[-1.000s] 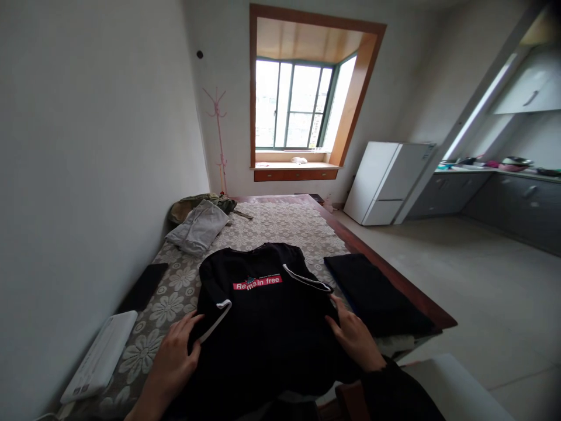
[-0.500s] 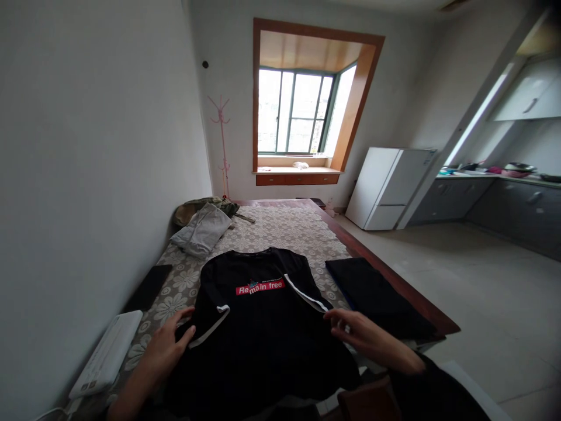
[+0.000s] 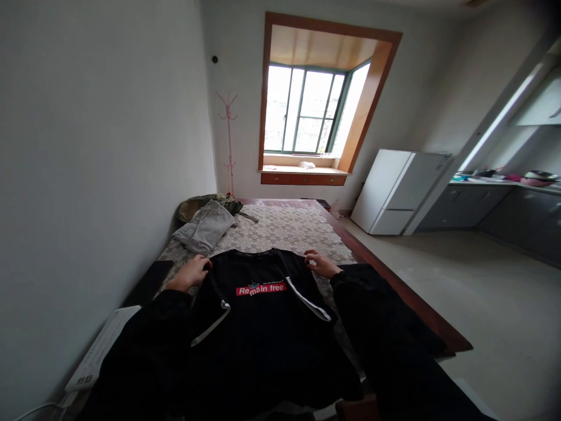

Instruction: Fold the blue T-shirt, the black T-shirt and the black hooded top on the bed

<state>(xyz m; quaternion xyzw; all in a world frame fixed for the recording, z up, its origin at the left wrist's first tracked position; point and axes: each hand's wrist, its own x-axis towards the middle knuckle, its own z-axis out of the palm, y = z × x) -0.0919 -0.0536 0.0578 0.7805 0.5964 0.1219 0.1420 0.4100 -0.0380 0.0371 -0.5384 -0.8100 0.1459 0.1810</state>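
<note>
A black T-shirt (image 3: 267, 339) lies spread face up on the patterned cloth, its neckline away from me. Its chest has a red band reading "Remain free", and both short sleeves, edged in white, are turned inward over the front. My left hand (image 3: 191, 273) pinches the shirt at the shoulder on the left. At the opposite shoulder, my right hand (image 3: 322, 264) has its thumb and fingers closed on the fabric. Dark sleeves cover both my forearms and hide part of the shirt's sides.
The lace-patterned tablecloth (image 3: 289, 225) covers a dark red wooden table (image 3: 442, 327). Grey folded clothing (image 3: 205, 227) and a camouflage item (image 3: 193, 207) lie far left. A white power strip (image 3: 103, 345) runs along the wall. Dark folded cloth (image 3: 363, 270) is partly behind my right arm.
Both hands have moved forward from the sleeve edges to the shirt's shoulders and closed on the fabric there. The view has shifted slightly left.
</note>
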